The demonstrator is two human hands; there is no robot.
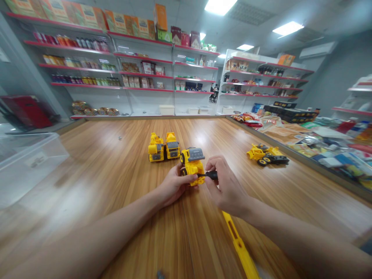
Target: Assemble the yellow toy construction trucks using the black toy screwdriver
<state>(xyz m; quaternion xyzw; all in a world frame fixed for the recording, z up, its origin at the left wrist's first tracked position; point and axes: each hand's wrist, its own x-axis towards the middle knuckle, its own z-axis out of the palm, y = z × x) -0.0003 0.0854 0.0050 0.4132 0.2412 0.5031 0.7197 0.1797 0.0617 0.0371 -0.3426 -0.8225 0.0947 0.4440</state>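
Above the middle of the wooden table, my left hand is closed round a yellow toy truck with a grey part on top and black wheels. My right hand grips the black handle of a screwdriver. Its thin shaft points left and meets the truck's right side; the very tip is hard to make out. Two more yellow toy trucks, one on the left and one beside it, stand just beyond my left hand.
Yellow and black toy vehicle parts lie at the right. A long yellow slotted piece rests under my right forearm. Small grey bits are at the front and far left. A clear plastic bin stands left; packaged goods crowd the right edge.
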